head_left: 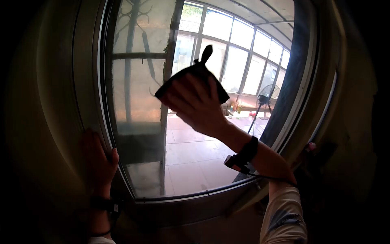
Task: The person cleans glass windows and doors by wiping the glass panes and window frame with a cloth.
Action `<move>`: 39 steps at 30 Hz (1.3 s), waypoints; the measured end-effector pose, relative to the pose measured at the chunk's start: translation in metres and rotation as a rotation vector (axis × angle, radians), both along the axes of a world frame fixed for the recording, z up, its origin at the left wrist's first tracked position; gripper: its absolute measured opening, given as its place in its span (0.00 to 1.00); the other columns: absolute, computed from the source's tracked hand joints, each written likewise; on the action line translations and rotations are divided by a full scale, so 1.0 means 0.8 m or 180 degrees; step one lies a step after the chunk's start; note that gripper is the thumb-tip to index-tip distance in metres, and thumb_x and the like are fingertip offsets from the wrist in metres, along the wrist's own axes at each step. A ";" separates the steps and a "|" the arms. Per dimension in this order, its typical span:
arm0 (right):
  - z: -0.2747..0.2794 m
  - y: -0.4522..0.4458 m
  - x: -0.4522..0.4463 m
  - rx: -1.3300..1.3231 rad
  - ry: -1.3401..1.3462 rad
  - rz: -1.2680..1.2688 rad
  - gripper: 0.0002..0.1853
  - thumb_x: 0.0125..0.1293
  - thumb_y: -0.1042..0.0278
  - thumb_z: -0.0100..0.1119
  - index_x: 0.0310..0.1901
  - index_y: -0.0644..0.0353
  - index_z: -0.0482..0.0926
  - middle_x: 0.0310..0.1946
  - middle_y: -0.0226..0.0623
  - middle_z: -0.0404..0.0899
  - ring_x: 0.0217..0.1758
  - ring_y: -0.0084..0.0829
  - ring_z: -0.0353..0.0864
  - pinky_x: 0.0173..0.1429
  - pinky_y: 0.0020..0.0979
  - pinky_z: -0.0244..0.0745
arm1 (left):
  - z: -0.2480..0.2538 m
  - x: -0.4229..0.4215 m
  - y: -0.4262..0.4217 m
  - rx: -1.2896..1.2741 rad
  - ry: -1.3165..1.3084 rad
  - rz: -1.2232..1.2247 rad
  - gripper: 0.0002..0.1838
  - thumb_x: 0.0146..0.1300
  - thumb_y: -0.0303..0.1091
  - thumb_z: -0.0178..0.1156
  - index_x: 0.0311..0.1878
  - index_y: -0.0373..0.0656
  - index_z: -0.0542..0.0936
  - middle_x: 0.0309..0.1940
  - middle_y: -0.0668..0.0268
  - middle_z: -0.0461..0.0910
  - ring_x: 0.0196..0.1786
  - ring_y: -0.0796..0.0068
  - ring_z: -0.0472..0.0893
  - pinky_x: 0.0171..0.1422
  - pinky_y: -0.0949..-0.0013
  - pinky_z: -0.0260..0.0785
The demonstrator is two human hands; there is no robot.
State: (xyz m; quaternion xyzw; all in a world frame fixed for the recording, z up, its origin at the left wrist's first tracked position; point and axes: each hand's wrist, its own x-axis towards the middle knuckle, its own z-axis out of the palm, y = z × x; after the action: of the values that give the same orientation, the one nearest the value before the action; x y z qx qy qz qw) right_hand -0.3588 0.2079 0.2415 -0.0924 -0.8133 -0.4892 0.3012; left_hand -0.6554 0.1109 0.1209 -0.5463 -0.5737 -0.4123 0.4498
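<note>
My right hand (pixel 205 112) is raised in front of the window, its fingers spread over a dark cloth (pixel 211 79) that looks pressed against the glass pane (pixel 195 142). A small loop or corner of the cloth sticks up at its top. Low on the left, my left hand (pixel 98 158) lies with fingers stretched along the window frame (pixel 106 134), the thumb by its inner edge. It holds nothing I can see, though shadow dims the fingers. Each wrist wears a dark strap with a small device.
Behind the left part of the window stands a frosted panel (pixel 140 89) with a dark crossbar. Through the glass appear a tiled floor (pixel 191 158), a standing fan (pixel 266 99) and a wall of windows (pixel 239 49). A cable (pixel 272 177) runs from my right wrist strap.
</note>
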 end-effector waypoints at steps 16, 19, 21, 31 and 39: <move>0.070 -0.019 -0.116 0.0220 -0.0113 0.0105 0.27 0.62 0.52 0.56 0.64 0.37 0.67 0.70 0.27 0.57 0.75 0.40 0.50 0.74 0.58 0.34 | 0.003 -0.006 0.005 0.0010 -0.0142 -0.0310 0.35 0.59 0.52 0.53 0.61 0.33 0.65 0.66 0.43 0.59 0.67 0.41 0.59 0.68 0.38 0.49; 0.030 -0.009 -0.104 0.0637 -0.0944 0.0091 0.26 0.61 0.51 0.57 0.63 0.33 0.68 0.69 0.24 0.59 0.74 0.36 0.53 0.74 0.57 0.36 | 0.006 -0.004 0.002 -0.0044 -0.0149 -0.0292 0.34 0.59 0.52 0.53 0.60 0.33 0.65 0.66 0.43 0.59 0.67 0.41 0.59 0.67 0.38 0.49; 0.101 -0.003 -0.120 0.0673 -0.0322 0.0461 0.27 0.59 0.51 0.58 0.62 0.31 0.70 0.66 0.22 0.64 0.72 0.34 0.56 0.75 0.57 0.39 | 0.013 -0.003 0.000 -0.0092 -0.0220 -0.0281 0.34 0.59 0.52 0.53 0.60 0.34 0.65 0.65 0.44 0.59 0.67 0.41 0.59 0.68 0.38 0.49; 0.211 0.102 -0.139 0.1219 0.0383 0.0746 0.25 0.69 0.62 0.51 0.66 0.49 0.65 0.70 0.31 0.59 0.73 0.40 0.56 0.70 0.44 0.55 | 0.020 -0.009 0.020 0.0051 -0.0352 -0.0725 0.38 0.65 0.61 0.46 0.69 0.42 0.60 0.71 0.52 0.55 0.71 0.52 0.57 0.69 0.45 0.47; 0.107 0.036 -0.105 0.0785 0.0144 -0.0072 0.26 0.67 0.67 0.54 0.67 0.46 0.65 0.69 0.29 0.61 0.74 0.34 0.55 0.76 0.43 0.46 | 0.220 -0.019 -0.071 0.1207 0.0245 -0.0741 0.43 0.66 0.58 0.50 0.72 0.35 0.51 0.73 0.50 0.47 0.75 0.52 0.49 0.75 0.48 0.38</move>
State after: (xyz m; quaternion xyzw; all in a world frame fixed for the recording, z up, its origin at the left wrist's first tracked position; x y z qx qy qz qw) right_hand -0.4427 0.2371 0.3274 -0.0749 -0.7389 -0.5866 0.3231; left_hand -0.6704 0.0539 0.2969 -0.5299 -0.4015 -0.5407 0.5154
